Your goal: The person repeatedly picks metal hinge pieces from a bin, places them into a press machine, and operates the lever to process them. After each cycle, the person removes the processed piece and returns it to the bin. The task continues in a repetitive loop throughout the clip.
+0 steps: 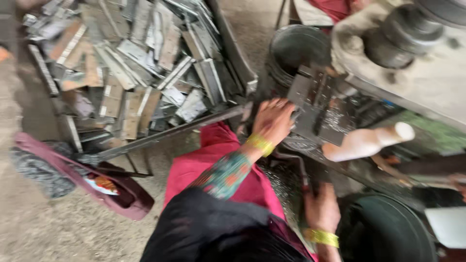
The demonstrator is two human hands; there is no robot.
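One flat grey metal plate (310, 104) sits under our left hand (273, 120), fingers spread on it; our right hand (321, 209) fingers grip a thin rod (302, 170).

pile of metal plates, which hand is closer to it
Left. The left hand reaches up to the flat metal piece on the machine, just right of the pile of metal plates. The right hand is lower down, near the dark green bucket, farther from the pile.

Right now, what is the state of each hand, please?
Left hand: fingers curled on a grey metal plate at the machine; grip blurred.
Right hand: closed around a dark lever handle.
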